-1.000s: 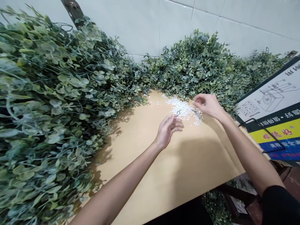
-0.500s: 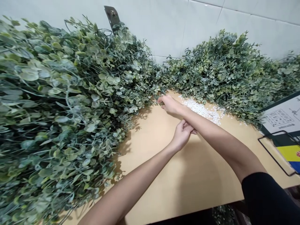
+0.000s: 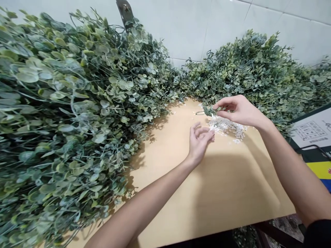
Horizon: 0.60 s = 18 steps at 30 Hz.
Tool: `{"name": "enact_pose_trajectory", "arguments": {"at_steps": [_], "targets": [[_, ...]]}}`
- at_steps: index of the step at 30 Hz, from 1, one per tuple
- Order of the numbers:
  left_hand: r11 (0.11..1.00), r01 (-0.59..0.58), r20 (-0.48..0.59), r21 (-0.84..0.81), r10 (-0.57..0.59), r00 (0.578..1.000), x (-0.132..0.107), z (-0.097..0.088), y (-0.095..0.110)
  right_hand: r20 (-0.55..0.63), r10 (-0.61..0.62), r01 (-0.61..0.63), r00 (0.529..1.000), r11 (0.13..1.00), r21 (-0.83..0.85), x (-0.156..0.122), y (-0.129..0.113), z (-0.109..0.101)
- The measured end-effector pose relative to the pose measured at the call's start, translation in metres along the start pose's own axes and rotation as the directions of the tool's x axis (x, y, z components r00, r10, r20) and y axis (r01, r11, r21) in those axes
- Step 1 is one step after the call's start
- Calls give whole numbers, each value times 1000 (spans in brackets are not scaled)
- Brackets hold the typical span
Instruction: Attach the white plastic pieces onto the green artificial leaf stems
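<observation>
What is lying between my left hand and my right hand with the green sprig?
Head view: small white bits scattered on the tan table, between the left hand and the right hand pinching the sprig.

Tiled wall (image 3: pixel 181 27), printed box (image 3: pixel 312 129), metal bracket (image 3: pixel 125 10)

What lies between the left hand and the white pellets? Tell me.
Nothing visible. The left hand is open beside the pellets, only bare table between them. The right hand pinches a sprig just beyond the pile.
</observation>
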<state>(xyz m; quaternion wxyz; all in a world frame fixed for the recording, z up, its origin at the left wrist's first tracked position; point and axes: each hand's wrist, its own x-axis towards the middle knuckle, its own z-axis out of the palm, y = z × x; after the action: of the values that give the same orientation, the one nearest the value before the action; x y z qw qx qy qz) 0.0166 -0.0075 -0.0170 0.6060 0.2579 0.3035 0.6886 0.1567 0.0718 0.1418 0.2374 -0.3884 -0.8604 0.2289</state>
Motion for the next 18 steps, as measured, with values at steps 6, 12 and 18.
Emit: {"name": "enact_pose_trajectory", "arguments": {"at_steps": [6, 12, 18], "targets": [[997, -3, 56, 73, -1, 998, -6, 5, 6, 220, -47, 28, 974, 996, 88, -26, 9, -6], [936, 248, 443, 250, -339, 830, -5, -3, 6, 394, -147, -16, 907, 924, 381, 1, 3, -16], [771, 392, 618, 502, -637, 461, -4, -6, 20, 260, -207, 204, 943, 978, 37, 83, 5, 70]]}}
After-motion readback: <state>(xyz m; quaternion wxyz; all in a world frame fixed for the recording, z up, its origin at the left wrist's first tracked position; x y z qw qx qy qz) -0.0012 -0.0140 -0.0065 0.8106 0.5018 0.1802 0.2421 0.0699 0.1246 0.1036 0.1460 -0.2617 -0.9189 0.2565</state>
